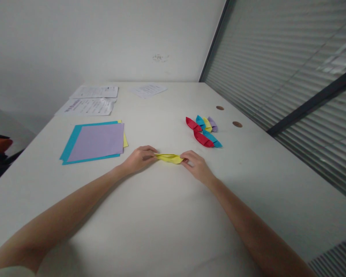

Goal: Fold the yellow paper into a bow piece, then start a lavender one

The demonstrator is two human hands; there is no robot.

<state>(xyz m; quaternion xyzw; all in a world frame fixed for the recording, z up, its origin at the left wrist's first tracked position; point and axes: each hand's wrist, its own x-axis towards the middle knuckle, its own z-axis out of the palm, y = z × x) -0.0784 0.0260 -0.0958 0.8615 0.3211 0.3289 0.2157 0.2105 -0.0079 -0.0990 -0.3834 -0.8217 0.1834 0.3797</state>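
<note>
Between my two hands is a folded yellow paper boat [169,158], long and narrow with pointed ends. My left hand [141,157] pinches its left end, and my right hand [196,164] pinches the right end. The fingertips partly cover both tips of the paper. Beyond my right hand lies a group of folded paper pieces of similar shape: red ones [203,139], blue ones [210,137], a yellow one [207,124] and a purple one [212,124].
Left of my hands lies a stack of square paper sheets [99,142], purple on top with blue and yellow edges showing. Printed sheets [89,106] rest at the far left, another [148,90] at the back. Window blinds [276,57] border the white table's [161,215] right side.
</note>
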